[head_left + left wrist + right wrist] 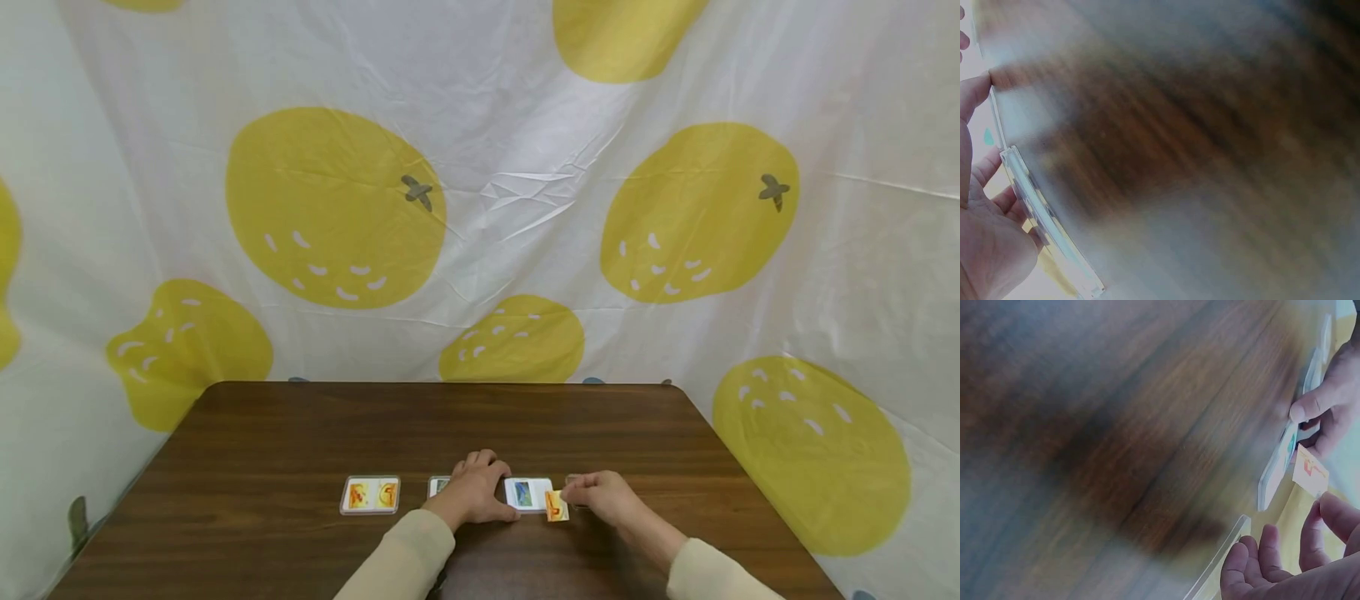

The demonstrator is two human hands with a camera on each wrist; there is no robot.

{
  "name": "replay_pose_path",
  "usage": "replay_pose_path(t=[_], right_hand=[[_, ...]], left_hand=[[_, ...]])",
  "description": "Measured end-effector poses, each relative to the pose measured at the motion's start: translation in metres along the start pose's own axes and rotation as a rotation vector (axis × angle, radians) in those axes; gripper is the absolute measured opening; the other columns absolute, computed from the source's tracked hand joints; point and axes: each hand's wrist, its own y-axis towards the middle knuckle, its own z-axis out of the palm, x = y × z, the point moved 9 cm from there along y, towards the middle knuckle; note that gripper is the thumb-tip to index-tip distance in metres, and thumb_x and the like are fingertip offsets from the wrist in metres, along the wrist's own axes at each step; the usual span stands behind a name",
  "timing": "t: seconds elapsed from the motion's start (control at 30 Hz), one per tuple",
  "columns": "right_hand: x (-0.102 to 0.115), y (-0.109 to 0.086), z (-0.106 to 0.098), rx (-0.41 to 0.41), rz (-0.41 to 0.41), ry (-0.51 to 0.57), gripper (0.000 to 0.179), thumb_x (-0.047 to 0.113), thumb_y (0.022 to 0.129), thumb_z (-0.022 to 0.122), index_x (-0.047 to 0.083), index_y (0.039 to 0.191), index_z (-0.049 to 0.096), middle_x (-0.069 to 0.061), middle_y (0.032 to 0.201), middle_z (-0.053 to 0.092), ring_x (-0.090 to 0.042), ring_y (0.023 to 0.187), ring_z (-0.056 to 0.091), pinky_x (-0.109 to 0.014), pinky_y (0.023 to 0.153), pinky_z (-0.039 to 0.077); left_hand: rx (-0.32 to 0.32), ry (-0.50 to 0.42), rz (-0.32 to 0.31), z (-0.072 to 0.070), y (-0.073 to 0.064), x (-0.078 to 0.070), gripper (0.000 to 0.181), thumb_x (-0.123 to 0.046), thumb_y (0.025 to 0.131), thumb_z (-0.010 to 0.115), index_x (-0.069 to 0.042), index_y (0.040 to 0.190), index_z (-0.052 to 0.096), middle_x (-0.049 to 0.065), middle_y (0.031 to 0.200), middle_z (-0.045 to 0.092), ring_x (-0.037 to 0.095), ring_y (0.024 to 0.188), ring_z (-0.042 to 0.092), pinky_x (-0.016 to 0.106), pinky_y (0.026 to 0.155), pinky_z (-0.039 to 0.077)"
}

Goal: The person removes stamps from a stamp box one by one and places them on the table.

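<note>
In the head view my left hand [474,490] is at a flat clear case with a blue-green stamp [522,494] on white. The left thumb lies at the case's near edge and the index finger by its far left corner. My right hand [606,495] pinches a small orange stamp [557,506] between thumb and fingertip, over the case's right near corner. The right wrist view shows this stamp [1310,472] held by one corner, its other fingers loosely bent. Behind the right hand, another clear case [1219,557] is partly hidden.
Another case [1050,222] sits left of the left hand, mostly covered by it in the head view. Farther left lies a case with two orange stamps [371,495]. All rest on a brown wooden table [285,433] before a lemon-patterned curtain [510,250].
</note>
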Motion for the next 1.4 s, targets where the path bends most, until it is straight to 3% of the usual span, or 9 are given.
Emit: replay_pose_path(t=[0.17,0.4,0.6,0.73,1.1,1.27,1.4], right_hand=[[-0.005,-0.008,-0.002,0.008,0.025,-0.003,0.013,0.015,0.087,0.071,0.002,0.088,0.074,-0.004,0.099,0.068,-0.025,0.1,0.058,-0.045,0.085,0.045],[-0.012,-0.019,-0.003,0.014,0.043,0.036,0.014,0.015,0.087,0.071,0.001,0.088,0.074,-0.002,0.095,0.068,-0.021,0.091,0.058,-0.038,0.074,0.048],[-0.015,-0.03,0.003,0.074,0.028,0.048,0.017,0.018,0.089,0.071,0.001,0.091,0.073,0.0,0.092,0.067,-0.021,0.086,0.055,-0.034,0.069,0.044],[-0.017,-0.031,0.006,0.09,0.036,0.048,0.017,0.018,0.089,0.07,0.001,0.092,0.073,0.0,0.092,0.068,-0.021,0.086,0.056,-0.034,0.069,0.044],[-0.018,-0.027,0.003,0.015,0.049,0.044,0.013,0.015,0.086,0.072,0.002,0.088,0.074,-0.001,0.089,0.065,-0.02,0.082,0.054,-0.032,0.067,0.042],[-0.023,-0.031,0.003,-0.005,0.059,0.001,0.013,0.016,0.085,0.074,0.004,0.084,0.074,-0.001,0.093,0.067,-0.019,0.088,0.056,-0.034,0.074,0.042],[-0.024,-0.033,0.005,-0.012,0.015,-0.022,0.014,0.015,0.084,0.075,0.001,0.081,0.073,-0.004,0.096,0.07,-0.018,0.091,0.059,-0.034,0.078,0.043]], left_hand=[[0.007,-0.001,-0.004,0.0,0.0,0.0,0.061,-0.052,0.077,0.08,-0.018,0.123,0.062,0.007,0.138,0.047,0.028,0.13,0.04,0.048,0.108,0.031],[-0.003,0.0,-0.002,0.0,0.0,0.0,0.06,-0.051,0.076,0.081,-0.018,0.122,0.062,0.007,0.138,0.047,0.028,0.13,0.04,0.048,0.108,0.031],[0.003,-0.003,-0.005,-0.001,-0.001,-0.001,0.06,-0.051,0.077,0.081,-0.017,0.123,0.062,0.008,0.138,0.046,0.028,0.13,0.04,0.048,0.109,0.031],[0.005,-0.003,-0.009,-0.001,-0.001,-0.001,0.06,-0.051,0.077,0.081,-0.017,0.123,0.062,0.007,0.137,0.047,0.028,0.13,0.04,0.048,0.109,0.031],[0.004,-0.002,-0.008,0.001,0.0,-0.001,0.06,-0.051,0.075,0.082,-0.017,0.122,0.062,0.007,0.135,0.048,0.028,0.128,0.04,0.048,0.108,0.032],[0.01,-0.005,-0.012,-0.001,0.0,-0.001,0.061,-0.05,0.076,0.081,-0.017,0.123,0.062,0.007,0.135,0.047,0.028,0.129,0.04,0.048,0.108,0.031],[0.012,-0.008,-0.012,-0.001,0.0,-0.001,0.061,-0.05,0.076,0.081,-0.017,0.123,0.062,0.007,0.135,0.047,0.028,0.128,0.04,0.048,0.108,0.031]])
